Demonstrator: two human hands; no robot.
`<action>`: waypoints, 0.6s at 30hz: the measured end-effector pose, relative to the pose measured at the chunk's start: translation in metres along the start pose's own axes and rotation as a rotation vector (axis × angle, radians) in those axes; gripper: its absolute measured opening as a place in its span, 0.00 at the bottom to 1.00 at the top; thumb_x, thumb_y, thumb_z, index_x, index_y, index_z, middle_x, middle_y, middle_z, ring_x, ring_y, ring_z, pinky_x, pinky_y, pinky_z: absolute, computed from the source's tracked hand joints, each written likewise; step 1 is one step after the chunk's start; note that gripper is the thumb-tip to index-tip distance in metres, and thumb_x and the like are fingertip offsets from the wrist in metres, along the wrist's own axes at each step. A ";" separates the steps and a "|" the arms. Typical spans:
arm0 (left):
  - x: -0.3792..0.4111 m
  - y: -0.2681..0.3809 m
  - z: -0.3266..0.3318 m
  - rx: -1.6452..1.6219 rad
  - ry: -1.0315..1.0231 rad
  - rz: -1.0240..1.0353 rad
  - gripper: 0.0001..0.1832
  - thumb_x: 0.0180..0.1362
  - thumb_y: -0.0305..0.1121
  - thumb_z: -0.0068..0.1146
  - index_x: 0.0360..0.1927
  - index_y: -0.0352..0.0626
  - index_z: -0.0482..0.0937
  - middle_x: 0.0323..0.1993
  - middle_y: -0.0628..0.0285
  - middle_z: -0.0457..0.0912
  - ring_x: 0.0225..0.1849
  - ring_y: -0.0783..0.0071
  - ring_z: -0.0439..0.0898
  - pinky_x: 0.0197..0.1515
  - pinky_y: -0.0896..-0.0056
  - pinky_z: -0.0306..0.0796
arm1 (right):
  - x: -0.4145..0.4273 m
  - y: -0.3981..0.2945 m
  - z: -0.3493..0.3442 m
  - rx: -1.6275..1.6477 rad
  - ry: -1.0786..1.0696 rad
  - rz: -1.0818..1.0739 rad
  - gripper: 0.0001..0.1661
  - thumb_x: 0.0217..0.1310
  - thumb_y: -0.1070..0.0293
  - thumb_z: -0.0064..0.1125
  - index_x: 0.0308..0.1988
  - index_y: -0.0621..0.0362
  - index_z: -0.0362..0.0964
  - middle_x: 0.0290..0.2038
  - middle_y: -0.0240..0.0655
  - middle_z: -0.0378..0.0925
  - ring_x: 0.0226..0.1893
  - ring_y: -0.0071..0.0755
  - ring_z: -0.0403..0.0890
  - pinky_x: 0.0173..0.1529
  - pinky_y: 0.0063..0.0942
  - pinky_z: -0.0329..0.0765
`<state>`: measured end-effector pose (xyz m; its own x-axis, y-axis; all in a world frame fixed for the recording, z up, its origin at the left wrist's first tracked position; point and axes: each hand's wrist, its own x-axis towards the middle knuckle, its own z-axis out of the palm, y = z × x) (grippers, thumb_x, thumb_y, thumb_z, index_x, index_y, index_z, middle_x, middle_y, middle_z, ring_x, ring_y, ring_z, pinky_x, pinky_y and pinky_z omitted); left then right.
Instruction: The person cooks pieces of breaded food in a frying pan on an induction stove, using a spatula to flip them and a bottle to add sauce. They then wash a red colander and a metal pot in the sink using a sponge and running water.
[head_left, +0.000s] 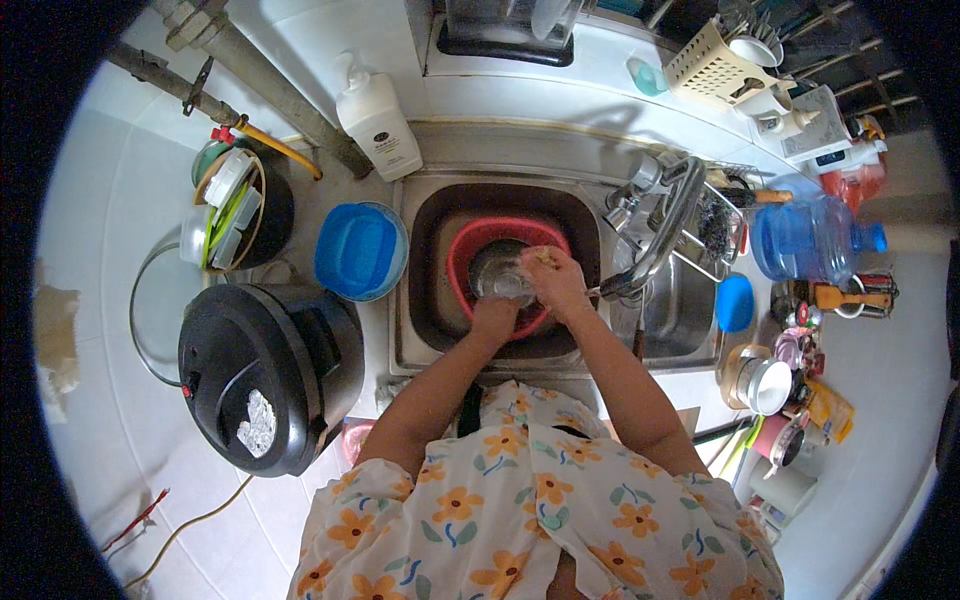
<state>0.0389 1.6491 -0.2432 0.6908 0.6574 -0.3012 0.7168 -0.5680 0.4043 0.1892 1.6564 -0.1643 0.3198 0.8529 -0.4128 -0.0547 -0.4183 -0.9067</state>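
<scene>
A red plastic basin (454, 262) sits in the left bowl of a stainless steel sink (427, 225). Inside it is a round metal bowl (487, 262), wet and shiny. At the bowl's near side is my left hand (495, 319), its fingers on the rim and partly hidden. Over the basin's right side, my right hand (555, 277) is closed on a small yellowish piece (546, 259), too small to name. Close to the right of that hand is the spout of a metal faucet (619, 285).
Stacked blue containers (356, 251) and a black electric cooker (255, 375) stand left, with a white pump bottle (380, 127) behind. To the right are the second sink bowl (679, 322), a wire rack (697, 244), a blue water jug (802, 240) and a white lidded jar (769, 386).
</scene>
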 end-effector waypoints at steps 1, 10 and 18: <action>0.001 -0.002 0.004 0.027 0.015 0.035 0.15 0.56 0.34 0.50 0.47 0.51 0.80 0.36 0.49 0.82 0.39 0.51 0.82 0.45 0.48 0.74 | 0.000 -0.001 -0.001 0.078 0.028 0.144 0.12 0.54 0.62 0.64 0.32 0.58 0.72 0.26 0.34 0.75 0.27 0.37 0.78 0.34 0.30 0.76; 0.049 0.061 -0.041 -1.841 0.059 -0.404 0.17 0.64 0.46 0.41 0.45 0.48 0.77 0.37 0.58 0.81 0.41 0.65 0.79 0.43 0.63 0.72 | 0.010 0.008 -0.021 0.866 0.374 0.361 0.14 0.65 0.56 0.45 0.31 0.52 0.70 0.24 0.29 0.72 0.25 0.33 0.75 0.30 0.33 0.75; 0.101 0.116 0.010 -1.385 0.358 -0.188 0.10 0.64 0.38 0.46 0.38 0.44 0.76 0.36 0.57 0.79 0.39 0.60 0.77 0.43 0.60 0.71 | -0.002 0.043 -0.067 -0.064 -0.018 -0.221 0.16 0.69 0.57 0.44 0.49 0.53 0.69 0.42 0.36 0.75 0.42 0.38 0.77 0.48 0.36 0.75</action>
<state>0.1925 1.6447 -0.2354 0.3885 0.8718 -0.2984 -0.0174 0.3307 0.9436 0.2500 1.6157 -0.1966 0.3006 0.9310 -0.2072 0.0754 -0.2397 -0.9679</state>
